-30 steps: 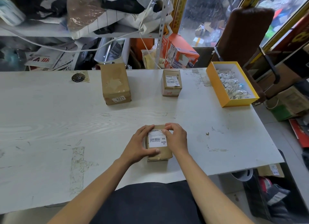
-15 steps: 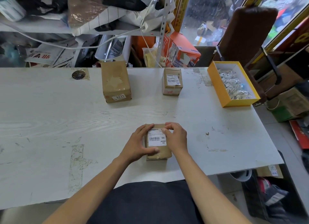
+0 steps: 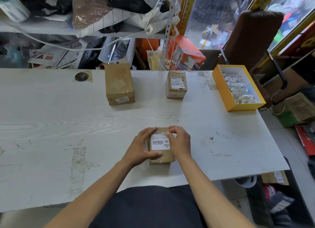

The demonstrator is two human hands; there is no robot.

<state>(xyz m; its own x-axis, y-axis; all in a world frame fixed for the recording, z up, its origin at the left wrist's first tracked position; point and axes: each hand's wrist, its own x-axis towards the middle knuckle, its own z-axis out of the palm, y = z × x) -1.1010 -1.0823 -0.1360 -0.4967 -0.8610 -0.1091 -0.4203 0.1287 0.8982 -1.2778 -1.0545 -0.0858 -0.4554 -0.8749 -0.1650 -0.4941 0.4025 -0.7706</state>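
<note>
Now both hands, left hand (image 3: 138, 147) and right hand (image 3: 179, 141), grip the small box (image 3: 161, 152).

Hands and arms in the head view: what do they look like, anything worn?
The left hand and right hand are bare: no gloves, rings or watch visible. Both forearms are bare, no sleeves in frame. A dark garment covers the lap.

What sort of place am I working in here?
Likely a small parcel-handling shop: the barcode-labelled parcel being held, a second labelled box and a carton marked 0275 on the worn table, cluttered storage shelves behind.
</note>
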